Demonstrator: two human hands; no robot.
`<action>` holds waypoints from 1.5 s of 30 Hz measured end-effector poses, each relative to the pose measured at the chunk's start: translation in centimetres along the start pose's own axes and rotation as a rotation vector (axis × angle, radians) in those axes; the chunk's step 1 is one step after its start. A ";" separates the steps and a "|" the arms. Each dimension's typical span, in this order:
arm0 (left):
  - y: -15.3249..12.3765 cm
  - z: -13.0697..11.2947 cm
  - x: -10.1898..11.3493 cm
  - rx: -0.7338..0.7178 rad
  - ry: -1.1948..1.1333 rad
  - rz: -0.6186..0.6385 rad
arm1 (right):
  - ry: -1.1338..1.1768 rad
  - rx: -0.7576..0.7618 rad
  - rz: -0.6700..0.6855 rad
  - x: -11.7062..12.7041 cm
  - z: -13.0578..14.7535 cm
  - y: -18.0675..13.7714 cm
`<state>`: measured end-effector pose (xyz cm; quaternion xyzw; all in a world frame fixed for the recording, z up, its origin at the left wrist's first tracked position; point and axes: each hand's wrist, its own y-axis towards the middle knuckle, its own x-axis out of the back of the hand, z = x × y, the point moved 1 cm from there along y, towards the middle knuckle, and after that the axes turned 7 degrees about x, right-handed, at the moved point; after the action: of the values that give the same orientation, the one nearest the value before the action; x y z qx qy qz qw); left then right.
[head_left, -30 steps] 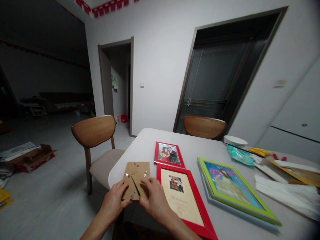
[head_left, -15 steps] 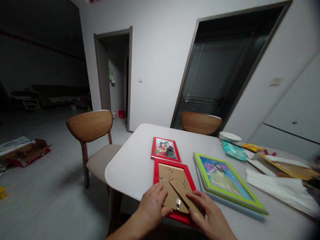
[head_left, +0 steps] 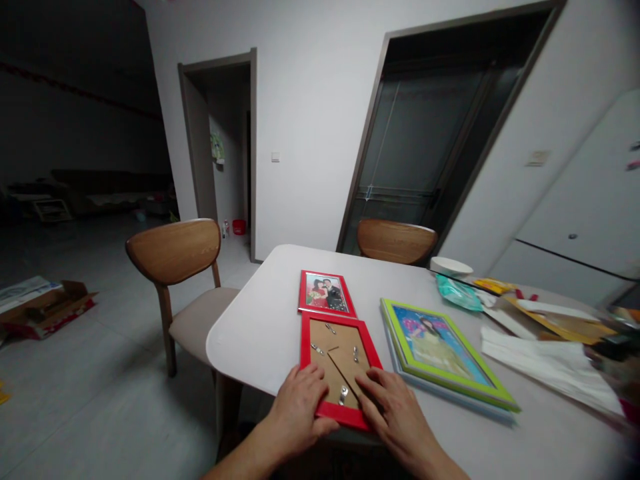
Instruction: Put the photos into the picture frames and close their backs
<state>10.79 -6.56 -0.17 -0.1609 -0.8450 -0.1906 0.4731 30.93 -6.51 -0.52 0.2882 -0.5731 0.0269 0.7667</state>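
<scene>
A red picture frame (head_left: 340, 370) lies face down at the near edge of the table, its brown backing board (head_left: 345, 347) showing metal clips and a slanting slit. My left hand (head_left: 300, 403) grips the frame's near left side, fingers on top and thumb at the near edge. At the near right corner, my right hand (head_left: 393, 407) grips the frame too, with fingertips on the backing. Just beyond it lies a second red picture frame (head_left: 327, 293), face up, with a photo of a couple. To the right, a lime-green picture frame (head_left: 445, 347) rests on a pale blue one (head_left: 465, 403).
Toward the right of the white table (head_left: 255, 327) are a white bowl (head_left: 451, 267), a teal packet (head_left: 459, 293), white wrapping (head_left: 545, 363) and other packaging. Wooden chairs (head_left: 175, 247) stand at the left and far sides. An opened cardboard box (head_left: 55, 310) lies on the floor.
The backing board stood raised at its near end; now it lies flat inside the red frame. My right hand has shifted from the board to the frame's corner. The view has moved slightly.
</scene>
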 end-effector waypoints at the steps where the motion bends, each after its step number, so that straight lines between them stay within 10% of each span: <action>1: 0.0 0.0 0.0 0.003 0.000 0.003 | -0.002 0.007 0.007 0.1 -0.2 0.3; 29: -0.4 -1.1 0.3 0.096 0.008 -0.026 | -0.034 -0.105 0.144 -0.1 -3.0 4.1; 45: -0.3 -0.4 0.1 0.060 0.000 -0.045 | 0.241 0.245 0.205 2.2 4.0 1.3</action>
<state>10.90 -7.06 0.10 -0.1275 -0.8538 -0.1758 0.4732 27.77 -7.92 2.64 0.3140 -0.4958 0.2087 0.7823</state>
